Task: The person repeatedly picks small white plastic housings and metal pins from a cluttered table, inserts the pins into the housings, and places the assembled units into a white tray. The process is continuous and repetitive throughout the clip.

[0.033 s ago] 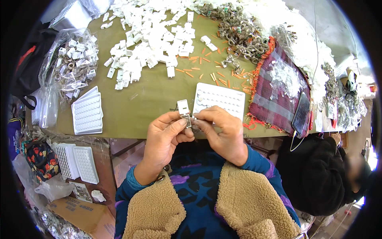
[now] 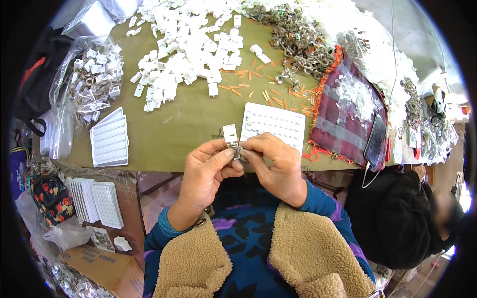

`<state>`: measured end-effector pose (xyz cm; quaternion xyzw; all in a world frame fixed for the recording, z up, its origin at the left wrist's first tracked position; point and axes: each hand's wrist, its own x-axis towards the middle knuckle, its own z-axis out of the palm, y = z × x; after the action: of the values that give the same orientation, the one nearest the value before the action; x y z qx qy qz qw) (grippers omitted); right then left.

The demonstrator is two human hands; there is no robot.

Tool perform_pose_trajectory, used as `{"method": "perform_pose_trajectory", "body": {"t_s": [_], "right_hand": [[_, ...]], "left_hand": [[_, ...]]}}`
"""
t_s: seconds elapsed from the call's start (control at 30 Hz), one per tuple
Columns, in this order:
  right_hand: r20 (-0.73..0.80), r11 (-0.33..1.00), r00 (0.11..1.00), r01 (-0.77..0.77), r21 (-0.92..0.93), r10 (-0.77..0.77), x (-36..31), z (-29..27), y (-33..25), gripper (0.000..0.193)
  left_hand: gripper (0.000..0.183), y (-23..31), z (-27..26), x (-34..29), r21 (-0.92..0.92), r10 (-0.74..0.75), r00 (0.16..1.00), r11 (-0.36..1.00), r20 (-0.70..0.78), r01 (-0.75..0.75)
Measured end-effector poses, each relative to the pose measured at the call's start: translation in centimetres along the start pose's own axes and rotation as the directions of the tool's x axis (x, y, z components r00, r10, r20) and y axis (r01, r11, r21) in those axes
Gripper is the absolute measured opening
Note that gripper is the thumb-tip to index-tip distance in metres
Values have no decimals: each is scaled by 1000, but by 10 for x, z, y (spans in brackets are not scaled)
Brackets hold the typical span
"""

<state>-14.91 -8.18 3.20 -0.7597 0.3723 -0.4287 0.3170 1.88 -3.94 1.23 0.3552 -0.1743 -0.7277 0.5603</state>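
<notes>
Close to the table's near edge, my left hand pinches a small white plastic case between thumb and fingers. A shiny metal part sits at the case's lower end, partly covered by my fingertips. My right hand meets it from the right, its thumb and forefinger pinched at the side of the metal part. Whether those fingers also hold a separate tiny piece is hidden. Just beyond my right hand lies a white tray with rows of round bumps.
White plastic cases are heaped at the far middle, beside a pile of metal clasps. Orange strips lie scattered nearby. On the right, a plaid cloth bears clear pieces and a phone. Trays and a filled bag are left.
My right fingertips have shifted slightly against the metal part. The white case has moved a touch to the right. Everything else stays as it was.
</notes>
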Motion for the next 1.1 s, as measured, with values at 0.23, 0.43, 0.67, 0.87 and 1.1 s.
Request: {"method": "perform_pose_trajectory", "body": {"t_s": [0.23,0.43,0.67,0.87,1.1], "right_hand": [[4,987,990,140,-79,-140,-10,5,-7,14],[269,997,961,42,65,-58,-6,-10,-10,12],[111,949,943,313,19,-314,-24,13,-5,35],[67,963,961,267,18,-268,-30,26,2,35],[83,951,994,-90,296,68,-24,11,-11,20]], "left_hand": [[22,-12,-6,-15,12,21,999,1000,33,-22],[20,-23,-16,-22,-164,-78,993,982,88,92],[18,-23,-15,-26,-205,40,998,978,-39,-47],[19,-27,-13,-21,-192,66,994,978,-89,-82],[17,-4,-12,-24,-26,44,999,999,-16,-45]]}}
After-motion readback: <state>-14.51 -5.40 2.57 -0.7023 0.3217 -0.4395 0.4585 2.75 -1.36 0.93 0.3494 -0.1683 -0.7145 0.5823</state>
